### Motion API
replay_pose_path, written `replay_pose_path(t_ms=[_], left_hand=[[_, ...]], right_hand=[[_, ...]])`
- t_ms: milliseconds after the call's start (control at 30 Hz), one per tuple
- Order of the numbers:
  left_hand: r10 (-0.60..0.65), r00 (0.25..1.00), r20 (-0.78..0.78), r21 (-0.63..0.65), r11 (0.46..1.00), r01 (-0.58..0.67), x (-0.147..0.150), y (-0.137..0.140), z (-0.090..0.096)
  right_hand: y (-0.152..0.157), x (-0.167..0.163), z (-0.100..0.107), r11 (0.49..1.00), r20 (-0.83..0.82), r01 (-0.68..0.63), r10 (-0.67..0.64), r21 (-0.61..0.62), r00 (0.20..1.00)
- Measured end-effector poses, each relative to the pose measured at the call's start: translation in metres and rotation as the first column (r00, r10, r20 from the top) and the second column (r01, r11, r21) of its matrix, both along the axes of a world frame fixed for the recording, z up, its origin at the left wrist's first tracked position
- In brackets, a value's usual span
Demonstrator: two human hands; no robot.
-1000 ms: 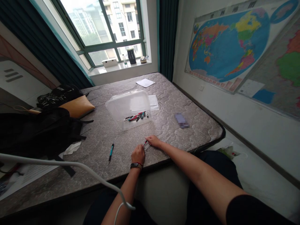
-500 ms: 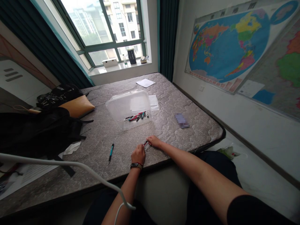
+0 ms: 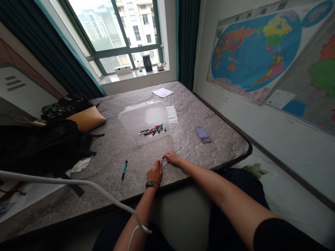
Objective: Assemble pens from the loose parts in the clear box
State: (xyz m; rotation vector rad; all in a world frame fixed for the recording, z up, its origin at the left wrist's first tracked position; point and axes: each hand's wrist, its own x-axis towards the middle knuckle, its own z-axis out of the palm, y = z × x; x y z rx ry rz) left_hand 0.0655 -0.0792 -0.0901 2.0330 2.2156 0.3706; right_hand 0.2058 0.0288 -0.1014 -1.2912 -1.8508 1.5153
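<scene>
Close to the mattress's front edge, my left hand (image 3: 155,171) is closed around the lower end of a slim pen (image 3: 162,159) with dark and red parts. The fingers of my right hand (image 3: 172,157) pinch the pen's upper end, so it spans the short gap between both hands. Much of the pen is hidden by the fingers. To the left, a teal and black pen (image 3: 124,171) lies by itself on the mattress (image 3: 110,150). Beyond my hands stands a clear plastic box (image 3: 131,134) with several loose pens (image 3: 154,130) in red, black, teal and white.
A blurred purple-grey item (image 3: 202,134) lies to the right of the box. Paper sheets (image 3: 172,114) sit behind it. Black bags (image 3: 39,150) and a tan pouch (image 3: 87,119) occupy the left side. A white cable (image 3: 99,191) crosses the lower left foreground.
Both hands stay in place on the pen. Between them the pen's visible part looks slightly changed, with a lighter stretch showing. Nothing else has visibly moved.
</scene>
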Motion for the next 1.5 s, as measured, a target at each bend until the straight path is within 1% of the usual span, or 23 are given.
replay_pose_path(t_ms=[233,433,567,700,900,1100,1233,1400,1500], left_hand=[[0.034,0.999,-0.007,-0.044,0.998,-0.035,0.002,0.0,0.007],[0.068,0.998,-0.005,-0.051,0.996,-0.068,0.003,0.0,0.007],[0.047,0.999,-0.011,-0.062,0.997,-0.048,0.003,0.0,0.008],[0.021,1.0,-0.01,-0.021,1.0,-0.021,0.004,0.0,0.01],[0.021,0.998,-0.051,0.017,1.0,-0.02,0.001,0.001,0.004],[0.02,0.998,-0.052,0.052,0.998,-0.018,-0.001,0.002,0.0],[0.038,0.998,-0.042,0.046,0.998,-0.036,0.0,0.002,0.002],[0.063,0.997,-0.038,-0.001,0.998,-0.063,0.002,0.001,0.008],[0.074,0.997,-0.029,-0.018,0.997,-0.074,0.003,0.001,0.012]], right_hand=[[-0.002,0.0,0.003,1.0,-0.007,0.006,-0.006,-0.013,1.0],[-0.002,0.0,0.005,1.0,-0.014,0.013,-0.013,-0.015,1.0],[-0.002,0.0,0.005,0.999,-0.031,0.009,-0.01,-0.036,0.999],[-0.003,0.0,0.006,0.999,-0.027,0.015,-0.016,-0.044,1.0],[-0.002,-0.001,0.009,0.995,-0.051,0.049,-0.053,-0.084,0.997],[-0.003,0.001,0.009,0.992,-0.057,0.08,-0.086,-0.099,0.995],[-0.002,0.003,0.008,0.986,-0.056,0.116,-0.123,-0.116,0.991],[-0.003,0.002,0.011,0.973,-0.069,0.174,-0.186,-0.151,0.98],[-0.005,-0.001,0.013,0.969,-0.078,0.181,-0.197,-0.168,0.977]])
